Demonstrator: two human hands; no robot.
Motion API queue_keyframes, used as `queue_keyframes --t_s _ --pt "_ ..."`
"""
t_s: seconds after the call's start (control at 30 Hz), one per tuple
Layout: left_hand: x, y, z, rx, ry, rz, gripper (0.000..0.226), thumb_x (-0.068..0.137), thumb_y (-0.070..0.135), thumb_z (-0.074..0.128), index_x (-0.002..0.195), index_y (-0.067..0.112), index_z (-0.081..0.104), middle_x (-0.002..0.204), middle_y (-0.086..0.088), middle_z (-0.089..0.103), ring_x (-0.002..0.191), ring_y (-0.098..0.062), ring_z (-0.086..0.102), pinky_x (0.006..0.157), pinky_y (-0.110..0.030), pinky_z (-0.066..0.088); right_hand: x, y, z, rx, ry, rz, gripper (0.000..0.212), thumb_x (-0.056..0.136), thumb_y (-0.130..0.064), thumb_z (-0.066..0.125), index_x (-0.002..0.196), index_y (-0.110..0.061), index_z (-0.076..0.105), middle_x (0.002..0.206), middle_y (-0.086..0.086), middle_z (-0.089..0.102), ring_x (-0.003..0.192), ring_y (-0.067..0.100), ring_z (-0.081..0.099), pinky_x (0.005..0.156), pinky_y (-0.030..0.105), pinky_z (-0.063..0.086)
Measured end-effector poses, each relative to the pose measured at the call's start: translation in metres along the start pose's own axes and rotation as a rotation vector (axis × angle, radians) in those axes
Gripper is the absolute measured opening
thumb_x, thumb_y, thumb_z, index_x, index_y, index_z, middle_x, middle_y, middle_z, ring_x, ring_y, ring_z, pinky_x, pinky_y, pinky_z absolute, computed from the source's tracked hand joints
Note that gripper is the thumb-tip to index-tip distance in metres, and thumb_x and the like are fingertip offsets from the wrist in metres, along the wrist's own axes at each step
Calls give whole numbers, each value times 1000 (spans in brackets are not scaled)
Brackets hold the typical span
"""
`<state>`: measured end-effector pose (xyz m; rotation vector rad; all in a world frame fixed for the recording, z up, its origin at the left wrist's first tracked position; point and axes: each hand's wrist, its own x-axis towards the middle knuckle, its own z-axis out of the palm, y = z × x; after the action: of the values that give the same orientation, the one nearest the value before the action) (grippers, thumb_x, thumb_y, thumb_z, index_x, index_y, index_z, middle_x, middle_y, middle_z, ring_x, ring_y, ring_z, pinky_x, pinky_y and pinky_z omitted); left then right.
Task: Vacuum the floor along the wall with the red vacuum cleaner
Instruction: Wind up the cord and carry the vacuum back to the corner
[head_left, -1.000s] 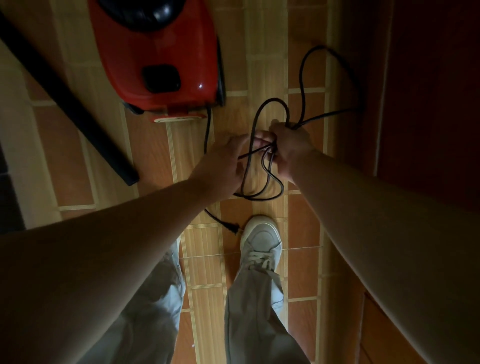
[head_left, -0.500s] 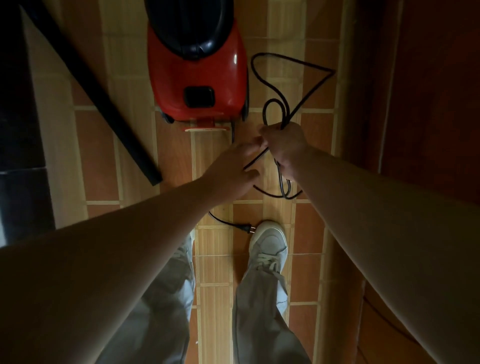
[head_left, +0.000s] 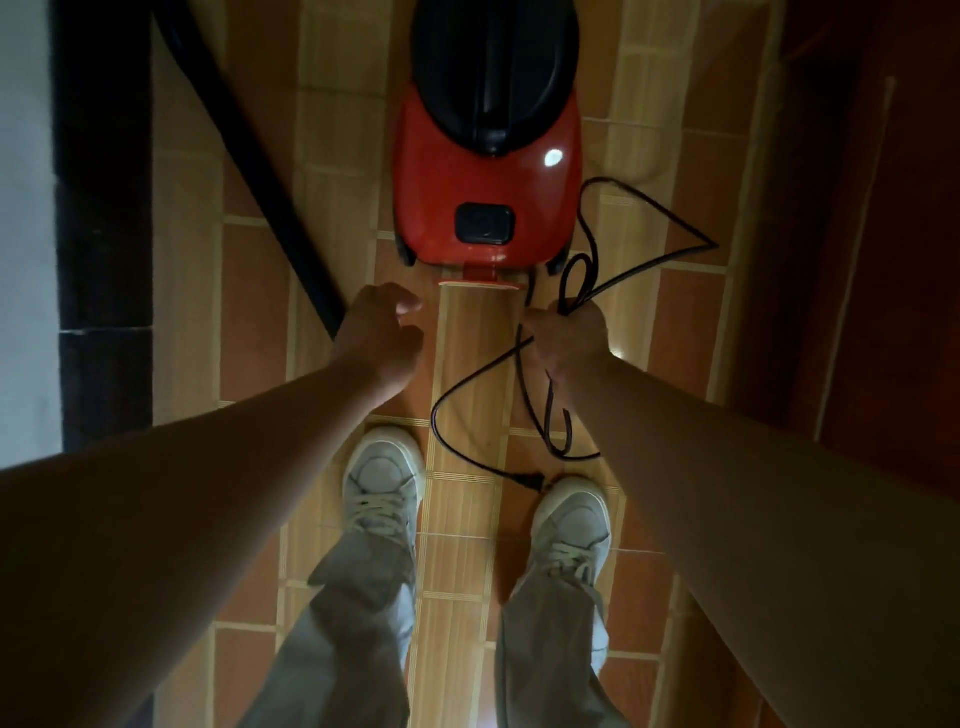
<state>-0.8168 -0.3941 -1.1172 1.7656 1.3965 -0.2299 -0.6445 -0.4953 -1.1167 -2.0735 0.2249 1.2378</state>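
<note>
The red vacuum cleaner (head_left: 488, 171) with a black top stands on the tiled floor straight ahead of my feet. Its black power cord (head_left: 649, 208) loops on the floor to its right. My right hand (head_left: 569, 338) grips several bunched loops of that cord just behind the vacuum. More cord hangs from the hand and ends in the plug (head_left: 532, 480) by my right shoe. My left hand (head_left: 382, 338) hovers apart from the cord, fingers loosely curled and holding nothing. The vacuum's black tube (head_left: 249, 166) lies slanted on the floor at the left.
A wall with a dark baseboard (head_left: 104, 208) runs along the left. A dark red-brown wooden door or panel (head_left: 872, 208) stands on the right. My two pale shoes (head_left: 384, 483) stand on the orange and tan tiles.
My left hand has let go of the cord and moved left, away from my right hand. The view has shifted so the vacuum sits centred; my left foot has stepped forward.
</note>
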Motion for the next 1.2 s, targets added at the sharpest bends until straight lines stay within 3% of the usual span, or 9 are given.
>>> queue_keyframes --t_s 0.1,0.2,0.3,0.4,0.57,0.73,0.9,1.03,1.2 --pt "12 -24 -7 44 46 -83 45 94 -4 49 130 21 59 138 -4 51 110 -15 57 77 -19 46 7 12 13 -14 6 3 21 92 -14 72 87 -18 52 82 -1 56 70 12 51 58 26 39" --pt "21 -44 -14 159 23 -87 55 91 -12 51 135 20 56 143 -7 48 127 -25 53 90 -28 51 13 15 22 -12 15 1 21 90 -12 74 101 -12 56 87 1 59 75 13 55 63 26 43" --pt "31 -61 -20 287 -16 -1 61 86 -13 59 137 18 54 147 -7 46 135 -29 46 107 -40 48 23 17 27 -21 51 -7 20 89 -12 73 94 -14 55 86 3 59 76 17 57 71 32 48" --pt "40 -73 -22 497 -28 102 65 84 -8 66 140 20 52 152 -3 40 137 -31 39 109 -43 45 32 26 31 -52 107 -38 18 88 -11 72 90 -17 54 88 6 63 79 21 61 66 34 50" --pt "55 -81 -22 789 -71 196 73 79 -2 74 144 18 45 153 -6 32 137 -33 33 105 -44 48 40 31 37 -128 193 -70 29 87 -12 72 113 -11 60 103 6 68 92 24 67 78 39 60" --pt "62 -90 -30 1100 -64 357 54 88 23 71 138 23 52 144 -5 45 130 -32 42 102 -42 43 45 34 37 -102 200 -68 17 87 -19 75 97 -14 62 89 4 68 89 28 70 78 42 61" --pt "50 -80 -46 988 -36 648 57 73 26 86 125 13 66 126 -12 63 119 -41 48 97 -53 40 32 23 28 -118 177 -81 17 88 -24 75 83 -17 60 82 3 66 86 30 70 81 51 62" --pt "30 -49 -71 919 -11 801 56 77 31 81 127 11 63 126 -10 65 125 -39 49 107 -55 35 14 2 13 -129 165 -93 18 95 -14 65 80 -21 56 77 -2 61 76 18 61 77 41 60" --pt "-5 -3 -106 832 -17 940 49 89 40 66 127 9 63 125 -13 63 125 -34 55 117 -55 31 -20 -30 -12 -184 138 -140 10 94 -14 62 88 -20 57 78 -5 58 72 14 56 60 26 43"
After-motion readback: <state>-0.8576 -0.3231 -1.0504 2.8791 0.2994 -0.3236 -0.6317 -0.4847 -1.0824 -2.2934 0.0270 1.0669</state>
